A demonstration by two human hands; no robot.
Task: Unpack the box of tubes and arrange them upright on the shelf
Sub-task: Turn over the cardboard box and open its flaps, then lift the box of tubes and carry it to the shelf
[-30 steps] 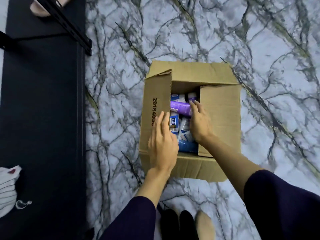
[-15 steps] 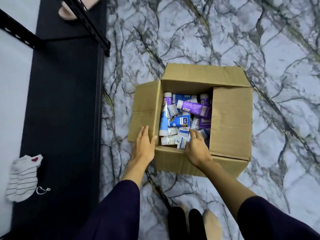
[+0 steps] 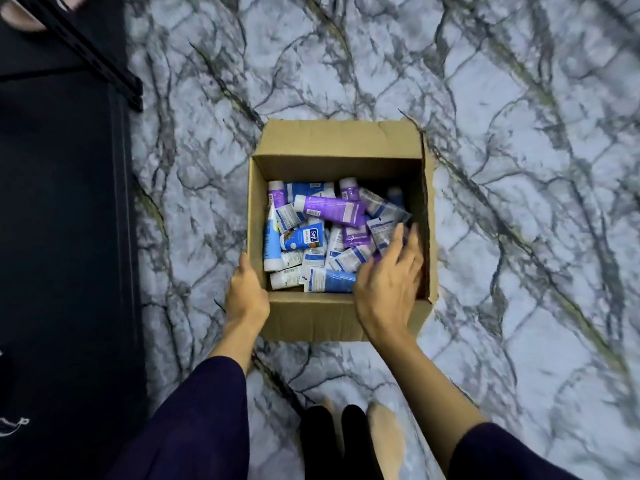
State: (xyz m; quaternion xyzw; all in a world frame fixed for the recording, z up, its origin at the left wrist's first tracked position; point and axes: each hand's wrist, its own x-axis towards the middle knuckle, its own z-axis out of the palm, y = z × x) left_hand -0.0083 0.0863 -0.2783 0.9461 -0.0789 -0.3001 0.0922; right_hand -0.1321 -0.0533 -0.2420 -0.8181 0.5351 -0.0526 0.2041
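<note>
Right now your right hand [image 3: 388, 282] is over the near right corner of the cardboard box [image 3: 341, 147], fingers spread and loosely straight, blurred with motion; it holds nothing that can be seen. Your left hand [image 3: 246, 292] is at the near left corner, thumb up along the outside wall and the other fingers hidden below the edge, so whether it grips the cardboard cannot be told.

Inside, the tubes [image 3: 322, 237] lie in a loose heap, crossing each other at all angles, none upright. They look light and soft-walled, the kind that dents under a squeeze, with glossy skins that may slip. Take each one round the middle of its body or near the cap end, where it is likely firmest, and pinch gently. To stand one upright you will probably want the flat cap downward, since the crimped tail gives no base.

A long purple tube [image 3: 330, 209] lies on top, cap to the left, and looks the easiest first pick. Beside it is a blue tube with a "Safi" label [image 3: 303, 239]; others are white with blue print, and a tall pale blue one [image 3: 271, 237] lies against the left wall.

The box sits on a grey-veined marble floor [image 3: 519, 168], flaps open. A dark shelf [image 3: 62, 202] lies well to its left.
</note>
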